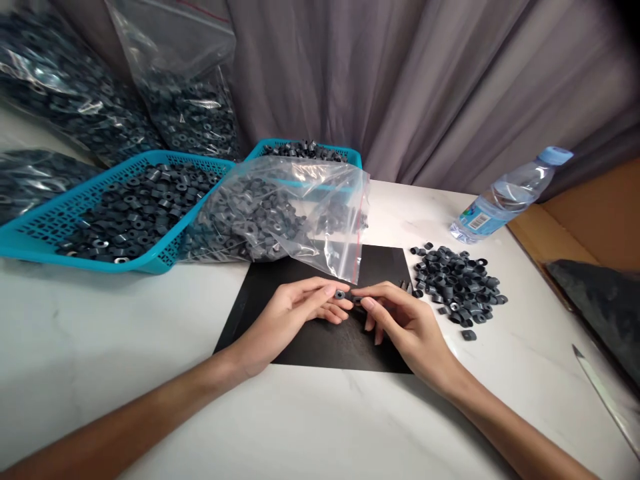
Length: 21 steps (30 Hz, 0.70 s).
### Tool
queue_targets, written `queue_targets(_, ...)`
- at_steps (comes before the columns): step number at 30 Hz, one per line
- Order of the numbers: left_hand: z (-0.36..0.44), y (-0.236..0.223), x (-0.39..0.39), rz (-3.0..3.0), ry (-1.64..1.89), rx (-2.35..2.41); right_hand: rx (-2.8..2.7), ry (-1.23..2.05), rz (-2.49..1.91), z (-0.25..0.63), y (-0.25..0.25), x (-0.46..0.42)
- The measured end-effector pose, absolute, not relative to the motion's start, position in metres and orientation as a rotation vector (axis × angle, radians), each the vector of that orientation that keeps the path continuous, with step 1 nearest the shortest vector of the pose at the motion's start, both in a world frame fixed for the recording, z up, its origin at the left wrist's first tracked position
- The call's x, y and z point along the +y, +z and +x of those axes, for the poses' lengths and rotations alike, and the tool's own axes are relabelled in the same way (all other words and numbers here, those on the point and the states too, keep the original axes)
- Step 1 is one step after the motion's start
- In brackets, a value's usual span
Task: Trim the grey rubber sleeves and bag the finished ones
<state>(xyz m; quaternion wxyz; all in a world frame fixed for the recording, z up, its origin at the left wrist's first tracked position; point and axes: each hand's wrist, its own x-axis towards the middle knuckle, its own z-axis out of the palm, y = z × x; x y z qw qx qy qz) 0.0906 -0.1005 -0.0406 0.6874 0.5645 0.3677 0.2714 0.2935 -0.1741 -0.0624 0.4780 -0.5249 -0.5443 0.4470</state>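
Observation:
Both hands are over a black mat (330, 343) on the white marbled table. Between thumb and fingers, my left hand (313, 300) pinches a small dark grey plastic part (340, 294) with a round hole facing me. Close beside it, my right hand (393, 307) grips another small dark part (357, 301), mostly covered by the fingertips. Whether the two parts touch, I cannot tell. A heap of loose dark caps (455, 283) lies to the right of my right hand. Just beyond the hands rests a clear zip bag (265, 220) full of similar grey parts.
A blue basket (150, 265) of grey parts stands at left, with another blue basket (357, 157) behind the bag. Filled plastic bags (195, 107) lean at the back left. A water bottle (510, 193) stands at right, near a cardboard box (595, 233). A grey curtain (390, 80) hangs behind.

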Motion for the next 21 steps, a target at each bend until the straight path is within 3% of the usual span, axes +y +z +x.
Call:
queue_targets(5,0.099,-0.042,-0.09,1.436,0.69,0.845,-1.168,1.168,-1.318,0.302,-0.051,-0.166)
queue_targets(13,0.126,-0.024,-0.043,1.759,0.972,0.856,-1.319,0.807,-1.302,0.327,-0.04,-0.105)
queue_targets(21,0.144,-0.019,0.008,2.023,1.199,1.17,-1.47,0.575,-1.404,0.334,-0.042,-0.023)
